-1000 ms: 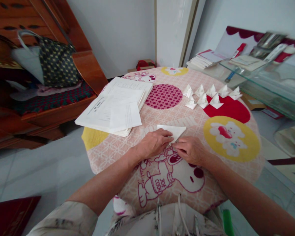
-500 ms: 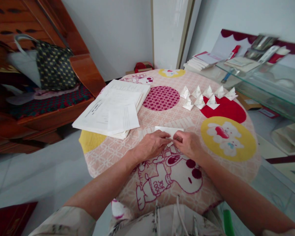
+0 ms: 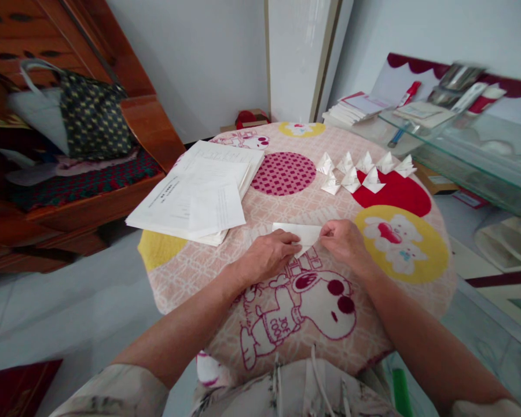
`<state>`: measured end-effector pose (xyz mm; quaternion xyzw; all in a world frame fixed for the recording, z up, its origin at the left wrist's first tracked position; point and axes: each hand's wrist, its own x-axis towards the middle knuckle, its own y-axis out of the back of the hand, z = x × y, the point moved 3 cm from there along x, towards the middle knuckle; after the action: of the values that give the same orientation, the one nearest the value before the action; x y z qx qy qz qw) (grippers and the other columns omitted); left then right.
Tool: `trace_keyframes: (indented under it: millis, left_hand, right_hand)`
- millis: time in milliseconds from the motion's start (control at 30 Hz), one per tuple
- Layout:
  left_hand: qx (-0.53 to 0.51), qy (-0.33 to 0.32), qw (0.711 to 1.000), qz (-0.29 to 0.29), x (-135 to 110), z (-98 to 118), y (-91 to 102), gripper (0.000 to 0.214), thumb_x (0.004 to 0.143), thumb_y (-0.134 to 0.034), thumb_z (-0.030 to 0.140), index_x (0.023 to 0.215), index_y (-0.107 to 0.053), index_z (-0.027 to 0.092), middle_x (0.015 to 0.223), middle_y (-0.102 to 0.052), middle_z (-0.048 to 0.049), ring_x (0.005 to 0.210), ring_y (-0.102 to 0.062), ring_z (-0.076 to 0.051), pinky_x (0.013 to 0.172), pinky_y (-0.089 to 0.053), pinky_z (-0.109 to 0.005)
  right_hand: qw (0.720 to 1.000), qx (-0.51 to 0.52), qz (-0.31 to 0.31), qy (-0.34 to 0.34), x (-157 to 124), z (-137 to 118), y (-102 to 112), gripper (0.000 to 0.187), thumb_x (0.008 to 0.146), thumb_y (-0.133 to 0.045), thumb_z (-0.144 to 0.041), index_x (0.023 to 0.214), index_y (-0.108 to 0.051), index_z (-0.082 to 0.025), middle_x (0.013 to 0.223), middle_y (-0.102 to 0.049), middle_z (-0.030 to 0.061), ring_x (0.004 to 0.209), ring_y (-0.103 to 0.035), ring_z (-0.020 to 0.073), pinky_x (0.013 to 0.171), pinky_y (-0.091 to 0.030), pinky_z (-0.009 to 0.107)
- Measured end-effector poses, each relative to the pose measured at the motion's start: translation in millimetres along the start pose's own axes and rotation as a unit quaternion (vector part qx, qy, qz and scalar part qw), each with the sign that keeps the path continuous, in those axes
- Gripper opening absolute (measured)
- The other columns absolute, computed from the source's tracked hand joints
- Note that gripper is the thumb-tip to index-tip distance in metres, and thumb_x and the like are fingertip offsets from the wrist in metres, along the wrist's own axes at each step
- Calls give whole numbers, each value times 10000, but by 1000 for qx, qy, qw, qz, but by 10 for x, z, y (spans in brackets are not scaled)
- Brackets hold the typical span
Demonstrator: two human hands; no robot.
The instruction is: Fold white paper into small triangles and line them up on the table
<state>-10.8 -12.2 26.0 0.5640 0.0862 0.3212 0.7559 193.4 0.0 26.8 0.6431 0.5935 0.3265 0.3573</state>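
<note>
A small folded piece of white paper (image 3: 306,233) lies on the patterned tablecloth (image 3: 282,208) in front of me. My left hand (image 3: 272,250) rests on its left part, fingers bent and pressing it down. At the paper's right end, my right hand (image 3: 344,240) pinches the corner between thumb and fingertips. Beyond, towards the right, several folded paper pieces (image 3: 351,179) with pointed tops stand in two rows. To the left is a stack of printed white sheets (image 3: 186,197), with smaller sheets on top.
A glass shelf (image 3: 473,145) on the right holds metal bowls (image 3: 460,75), a red marker (image 3: 409,92) and papers. On the left a wooden bench (image 3: 143,127) carries a dark patterned bag (image 3: 93,116). A red box (image 3: 19,388) lies on the floor at lower left.
My right hand has slid rightward from the paper's middle to its right corner, uncovering more of the paper. My left hand stays in place. The view has shifted slightly.
</note>
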Motion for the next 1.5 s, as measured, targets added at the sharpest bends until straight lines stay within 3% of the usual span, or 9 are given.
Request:
trace_keyframes:
  millis: [233,333,533,767,900,967,1100,1233,1500]
  left_hand:
    - [3,3,1000,-7,10,13,23,271,987,-496,185,1111,-737,181,1237,-700,-88,1097,-655,-225,906,-582,-372]
    - [2,4,1000,-6,5,3,13,271,982,-503,184,1124,-734,182,1241,-699,-88,1095,-654,-224,902,-581,-369]
    - [-14,5,1000,0,1,-31,-6,275,971,-515,172,1139,-732,187,1247,-697,-89,1118,-648,-220,927,-570,-373]
    - [-39,12,999,3,-6,-73,10,280,971,-525,174,1172,-719,194,1255,-693,-86,1124,-650,-198,948,-556,-349]
    - [-30,8,999,3,-9,-60,0,266,973,-529,184,1155,-723,178,1247,-695,-91,1132,-645,-210,949,-557,-356]
    - [-15,1,1000,2,-6,-27,1,257,974,-526,185,1139,-724,178,1235,-698,-89,1120,-646,-215,938,-562,-361]
    - [21,-6,1000,-9,6,55,13,242,977,-507,175,1086,-724,165,1199,-705,-90,1078,-650,-221,908,-573,-366]
    - [38,-1,999,-8,16,100,12,234,984,-503,191,1061,-719,145,1191,-705,-95,1076,-648,-232,923,-572,-378]
    - [40,-2,999,-12,29,121,18,214,976,-518,183,1047,-713,135,1188,-702,-102,1098,-643,-240,948,-563,-384]
  right_hand:
    - [993,112,-13,35,1,71,-42,128,738,-595,-244,781,-696,-179,561,-613,-10,506,-506,136,523,-338,256]
    - [995,56,-14,78,-29,-22,-69,95,743,-617,-239,758,-695,-187,561,-610,-7,519,-500,136,544,-336,263]
    - [997,-13,73,11,40,67,25,109,730,-598,-174,696,-702,-181,623,-667,35,575,-559,159,549,-335,268]
    - [958,43,-48,281,-258,-114,-168,214,767,-554,-110,737,-754,-181,559,-643,0,506,-509,114,530,-330,238]
    - [921,79,-94,371,-410,-217,-216,221,765,-567,-77,712,-743,-200,611,-686,-2,536,-559,119,562,-389,237]
    - [921,123,-55,364,-372,-202,-158,217,797,-566,-91,787,-750,-204,673,-708,4,576,-596,129,584,-434,240]
    - [939,80,132,306,-151,-76,0,200,890,-552,-179,965,-737,-178,873,-722,91,834,-652,231,773,-523,355]
    - [946,-7,116,301,14,-10,-72,297,937,-540,-257,1162,-689,-132,1139,-684,176,1079,-604,312,951,-506,471]
    - [949,-26,87,301,8,-52,-178,203,930,-558,-253,1026,-709,-155,1140,-665,167,1090,-582,303,967,-503,457]
